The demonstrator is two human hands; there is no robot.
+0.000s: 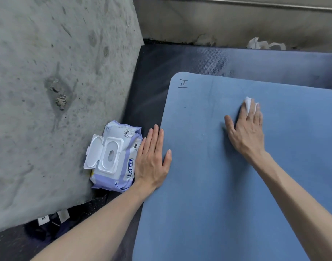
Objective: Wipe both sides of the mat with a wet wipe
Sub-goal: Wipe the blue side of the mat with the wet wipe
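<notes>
A light blue mat (208, 185) lies flat and fills the right half of the view, with a dark handwritten mark near its far left corner. My right hand (246, 129) lies flat on the mat with straight fingers and presses a white wet wipe (248, 104) under its fingertips. My left hand (152, 159) rests flat with straight fingers on the mat's left edge and holds nothing. A purple and white pack of wet wipes (112, 157) sits just left of my left hand, its lid flipped open.
A rough grey concrete block (48, 91) rises on the left beside the pack. A darker blue mat (236, 61) lies under and beyond the light blue one. Crumpled white tissue (263, 44) lies by the far wall. Dark floor shows between block and mat.
</notes>
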